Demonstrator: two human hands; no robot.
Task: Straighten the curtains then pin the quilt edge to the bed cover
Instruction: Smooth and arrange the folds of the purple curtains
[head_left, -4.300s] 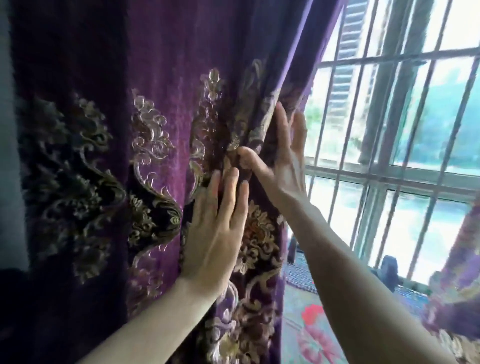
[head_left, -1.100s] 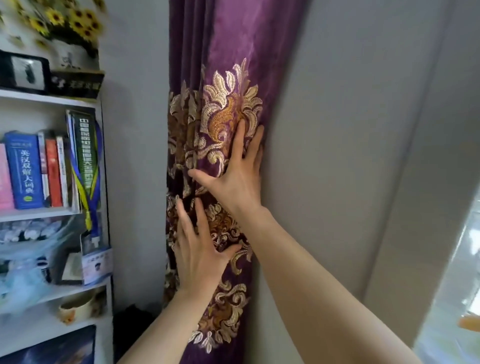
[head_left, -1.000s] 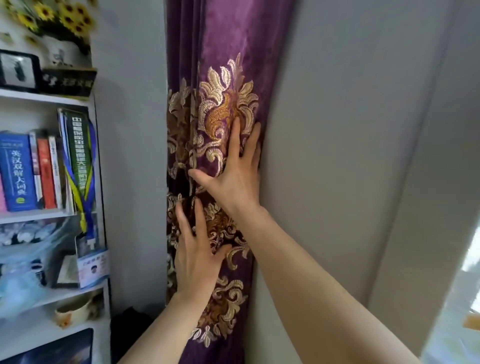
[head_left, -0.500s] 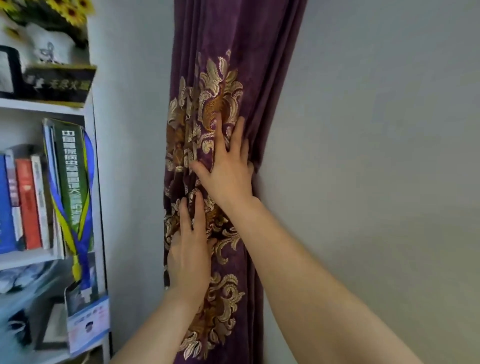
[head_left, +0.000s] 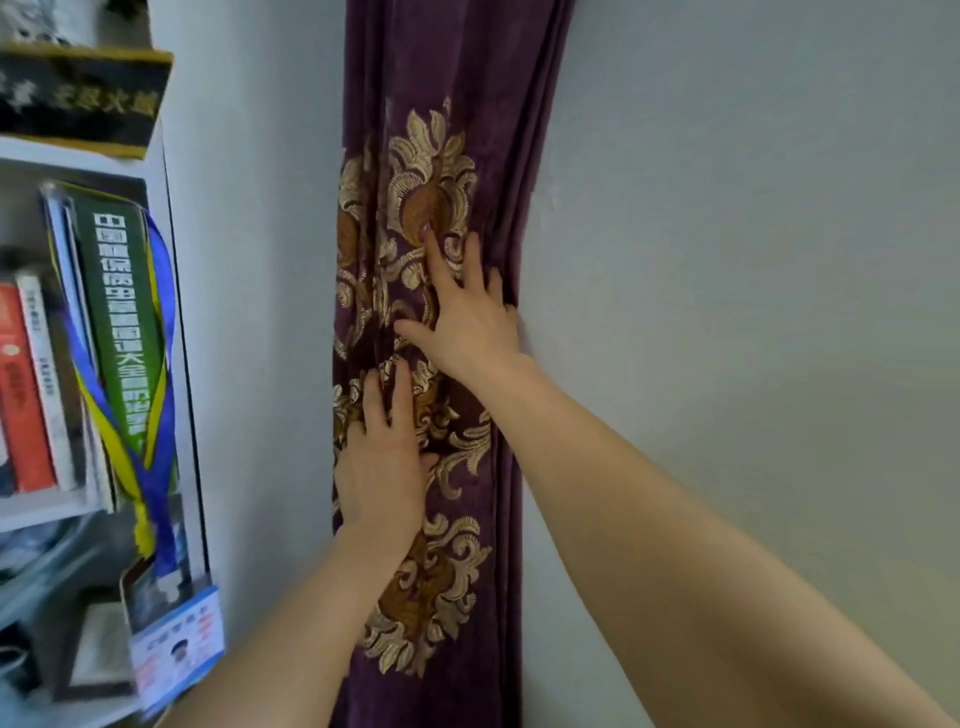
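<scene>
A purple velvet curtain (head_left: 457, 93) with gold embroidered flowers hangs gathered into a narrow bunch against the grey wall. My right hand (head_left: 467, 317) lies flat on its folds at mid height, fingers spread, little finger at the curtain's right edge by the wall. My left hand (head_left: 382, 462) presses flat on the fabric just below and to the left, fingers pointing up. Neither hand holds anything. No quilt or bed cover is in view.
A white bookshelf (head_left: 171, 291) stands to the left with upright books, a green book (head_left: 122, 322) and a blue and yellow ribbon (head_left: 156, 467) hanging over it. A bare grey wall (head_left: 753, 260) fills the right side.
Both hands have pushed the curtain further left into a tighter bunch against the wall. The view has shifted right, so less of the bookshelf shows. Earlier, the curtain was by the window.
</scene>
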